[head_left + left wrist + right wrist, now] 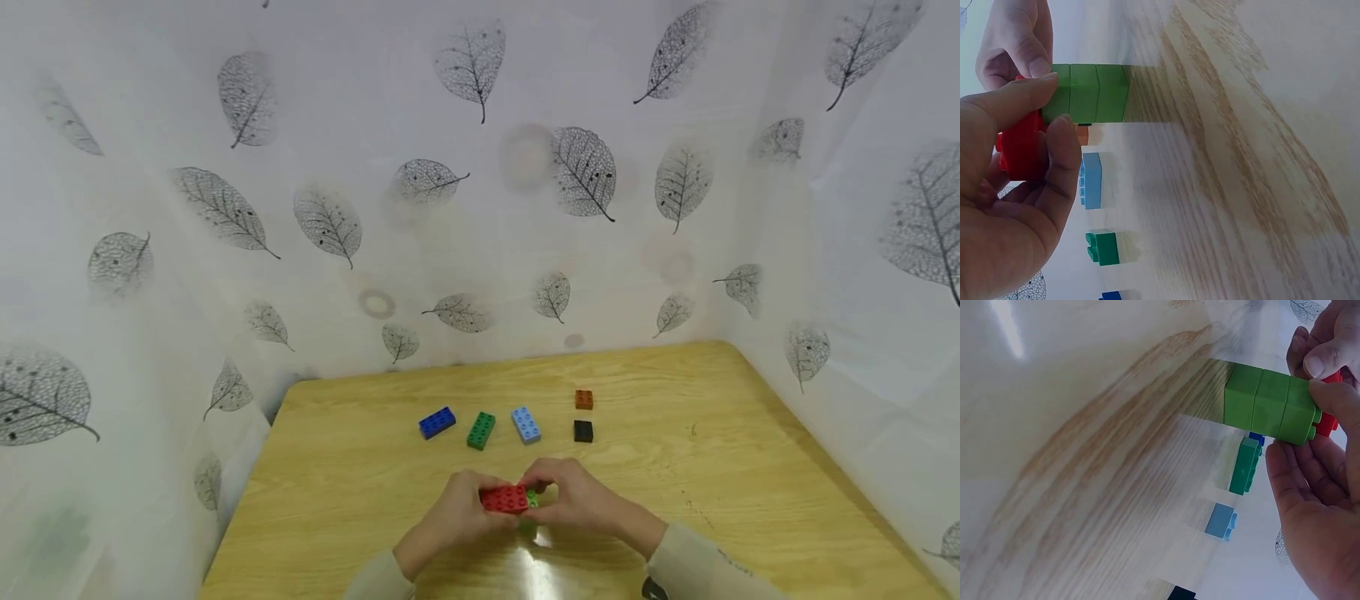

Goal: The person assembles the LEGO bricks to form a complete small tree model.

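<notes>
A red brick (505,499) with studs on top is gripped by my left hand (460,510), thumb on one side and fingers on the other. Beside it, my right hand (577,498) pinches the top of a light green stack (1266,403) of three bricks, which stands upright on the table. The red brick (1025,150) is level with the stack's top or just above it, at its edge. Some green studs still show in the head view. Fingers hide the place where red and green meet, so I cannot tell whether they are joined.
Beyond the hands on the wooden table (337,500) lie a dark blue brick (437,422), a dark green brick (481,431), a light blue brick (526,425), a black brick (582,431) and a small orange-brown brick (583,399). A leaf-patterned curtain (480,250) surrounds the table's back and sides.
</notes>
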Demonstrator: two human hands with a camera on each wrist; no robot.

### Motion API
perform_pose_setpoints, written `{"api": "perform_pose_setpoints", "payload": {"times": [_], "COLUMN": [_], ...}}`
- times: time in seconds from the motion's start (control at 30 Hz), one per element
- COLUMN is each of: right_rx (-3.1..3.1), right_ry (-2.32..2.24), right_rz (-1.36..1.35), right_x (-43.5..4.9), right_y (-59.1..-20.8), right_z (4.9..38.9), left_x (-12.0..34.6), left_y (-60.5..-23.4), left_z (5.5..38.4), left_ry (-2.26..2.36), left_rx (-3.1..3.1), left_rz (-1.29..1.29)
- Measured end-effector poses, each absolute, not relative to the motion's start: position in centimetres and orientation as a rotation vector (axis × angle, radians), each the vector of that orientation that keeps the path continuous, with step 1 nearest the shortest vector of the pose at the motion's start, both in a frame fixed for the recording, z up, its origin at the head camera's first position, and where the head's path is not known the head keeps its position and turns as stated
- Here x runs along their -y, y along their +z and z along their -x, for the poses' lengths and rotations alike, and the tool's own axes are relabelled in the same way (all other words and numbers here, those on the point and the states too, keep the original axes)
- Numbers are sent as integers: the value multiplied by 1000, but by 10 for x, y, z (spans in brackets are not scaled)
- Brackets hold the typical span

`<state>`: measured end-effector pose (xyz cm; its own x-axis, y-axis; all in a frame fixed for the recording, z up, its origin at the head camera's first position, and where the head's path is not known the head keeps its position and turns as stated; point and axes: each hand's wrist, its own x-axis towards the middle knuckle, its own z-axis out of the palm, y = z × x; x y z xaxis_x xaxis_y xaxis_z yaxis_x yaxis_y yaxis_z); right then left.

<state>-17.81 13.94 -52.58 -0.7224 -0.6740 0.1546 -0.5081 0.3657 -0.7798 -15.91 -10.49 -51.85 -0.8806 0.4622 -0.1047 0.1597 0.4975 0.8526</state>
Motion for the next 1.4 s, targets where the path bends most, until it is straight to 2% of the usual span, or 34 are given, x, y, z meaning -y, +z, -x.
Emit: {"api": "perform_pose_setpoints", "payload": {"times": [0.37,0.67,1.03,1.4], "right_rx": [-2454,-2622,-2786,-2847], "right_ry": [-1148,-1180,-1210,-1228], "right_rz": [1053,1061,712,487], "right_x": [-141,-149,-143,-132], "right_y": [-512,-499,-523,-541], "right_z": [181,207,235,248], "left_x": [107,109,110,106], "left_y": [-524,-529,-535,-536], "left_z": [157,159,158,158], "left_ry": [1294,1272,1361,1372], "left_rx": [-2509,-2530,-2521,-2490], "left_rz": [-645,-609,-647,-626]}}
